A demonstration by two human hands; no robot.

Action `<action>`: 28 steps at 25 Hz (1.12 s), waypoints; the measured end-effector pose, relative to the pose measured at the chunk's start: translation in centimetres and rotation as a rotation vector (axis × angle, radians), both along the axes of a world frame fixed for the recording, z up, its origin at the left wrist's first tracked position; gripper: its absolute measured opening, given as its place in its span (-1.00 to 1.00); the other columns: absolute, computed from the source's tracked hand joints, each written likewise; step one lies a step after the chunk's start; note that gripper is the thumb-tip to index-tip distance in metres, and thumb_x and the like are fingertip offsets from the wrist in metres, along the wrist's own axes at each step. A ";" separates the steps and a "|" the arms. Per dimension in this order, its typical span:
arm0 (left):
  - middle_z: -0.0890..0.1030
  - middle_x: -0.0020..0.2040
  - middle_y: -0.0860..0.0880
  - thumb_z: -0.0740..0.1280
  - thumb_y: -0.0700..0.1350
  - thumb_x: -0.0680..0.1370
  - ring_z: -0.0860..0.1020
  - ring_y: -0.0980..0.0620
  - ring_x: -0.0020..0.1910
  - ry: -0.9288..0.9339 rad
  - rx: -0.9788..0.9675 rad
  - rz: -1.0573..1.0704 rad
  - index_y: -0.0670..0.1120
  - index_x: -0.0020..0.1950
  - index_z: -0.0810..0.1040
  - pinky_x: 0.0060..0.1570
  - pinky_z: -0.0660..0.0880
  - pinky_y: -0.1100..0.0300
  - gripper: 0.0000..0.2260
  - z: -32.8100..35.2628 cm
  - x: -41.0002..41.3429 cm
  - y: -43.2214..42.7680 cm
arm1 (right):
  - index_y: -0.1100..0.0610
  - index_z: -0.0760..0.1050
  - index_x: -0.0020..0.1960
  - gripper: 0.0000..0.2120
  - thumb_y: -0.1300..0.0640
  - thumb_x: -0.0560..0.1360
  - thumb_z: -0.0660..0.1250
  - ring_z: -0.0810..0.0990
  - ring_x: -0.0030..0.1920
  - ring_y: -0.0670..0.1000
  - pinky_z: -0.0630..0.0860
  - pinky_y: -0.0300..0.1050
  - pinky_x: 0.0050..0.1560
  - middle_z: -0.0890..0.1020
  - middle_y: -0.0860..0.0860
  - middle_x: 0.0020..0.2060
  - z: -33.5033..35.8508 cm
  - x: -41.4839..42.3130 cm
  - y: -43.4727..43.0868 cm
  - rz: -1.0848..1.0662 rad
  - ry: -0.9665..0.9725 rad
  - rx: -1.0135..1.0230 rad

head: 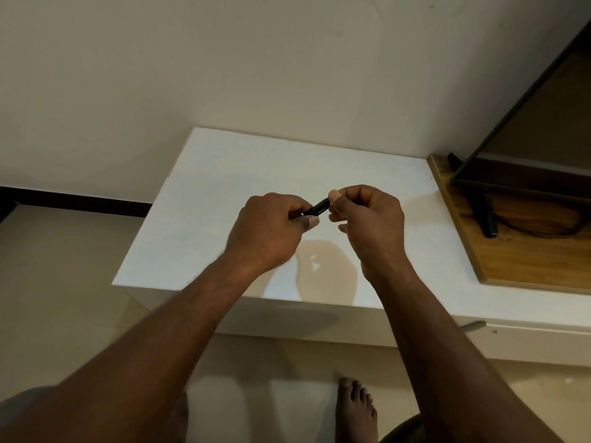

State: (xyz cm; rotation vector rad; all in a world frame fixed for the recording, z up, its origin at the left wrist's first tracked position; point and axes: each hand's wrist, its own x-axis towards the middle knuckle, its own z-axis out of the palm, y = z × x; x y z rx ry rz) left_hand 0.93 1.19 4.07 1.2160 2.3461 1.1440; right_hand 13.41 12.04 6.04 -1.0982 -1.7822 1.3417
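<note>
Holding black tube (316,208) in air above middle of white table (224,174), not touching it. Gripping left end with left hand (268,225), fingers curled round it. Pinching right tip with right hand (371,219), thumb and forefinger closing on it; possibly a cap, too small to tell. Judging as early: pulling or twisting apart only beginning, nothing separated yet. Remaining: getting tip off, using or setting down over table.

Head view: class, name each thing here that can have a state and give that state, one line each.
black tube: held above the table, between both hands.
left hand: grips one end of the tube.
right hand: pinches the other end.
screen: dark, upright on the wooden board.
</note>
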 end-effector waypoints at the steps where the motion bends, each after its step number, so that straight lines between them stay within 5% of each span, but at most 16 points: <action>1: 0.72 -0.16 0.10 0.42 0.10 0.58 0.64 0.09 -0.16 -0.002 -0.001 -0.002 0.12 0.11 0.73 -0.08 0.61 0.04 -0.83 0.1 0.0 0.0 | 0.06 0.70 -0.11 -0.88 0.06 0.58 0.49 0.76 -0.18 -0.04 0.71 0.15 0.10 0.75 -0.03 -0.26 0.0 0.0 0.0 -0.002 0.001 0.001; 8: 0.68 -0.24 0.09 0.44 0.10 0.57 0.61 0.09 -0.23 -0.020 -0.005 -0.019 0.11 0.07 0.74 -0.24 0.46 0.18 -0.85 0.3 -0.1 0.0 | 0.05 0.70 -0.11 -0.89 0.08 0.59 0.48 0.77 -0.14 0.02 0.71 0.14 0.08 0.75 -0.03 -0.29 0.2 0.1 -0.1 -0.002 0.004 0.010; 16: 0.68 -0.25 0.07 0.44 0.05 0.56 0.63 0.03 -0.21 -0.051 -0.094 0.012 0.07 0.00 0.74 -0.19 0.53 0.11 -0.88 -0.4 -1.4 -0.9 | 0.02 0.69 -0.12 -0.86 0.07 0.61 0.46 0.74 -0.23 -0.10 0.62 -0.16 -0.17 0.76 -0.08 -0.22 2.3 2.4 3.8 -0.203 0.166 -0.089; 23: 0.70 -0.20 0.11 0.46 0.07 0.55 0.65 0.12 -0.18 -0.060 -0.077 0.010 0.09 0.03 0.74 -0.14 0.56 0.14 -0.87 -0.8 -0.9 -0.3 | -0.03 0.71 -0.16 -0.86 0.09 0.57 0.47 0.73 -0.25 -0.17 0.58 -0.26 -0.20 0.77 -0.16 -0.23 0.2 2.9 5.1 -0.008 -0.228 0.183; 28: 0.68 -0.24 0.14 0.48 0.07 0.53 0.62 0.17 -0.25 -0.059 -0.063 0.033 0.10 0.01 0.74 -0.25 0.47 0.20 -0.89 -0.8 -1.1 -0.5 | 0.02 0.74 -0.06 -0.86 0.17 0.56 0.41 0.71 -0.10 0.01 0.67 -0.04 -0.05 0.76 -0.07 -0.14 -2.2 2.8 5.1 0.097 -0.612 0.355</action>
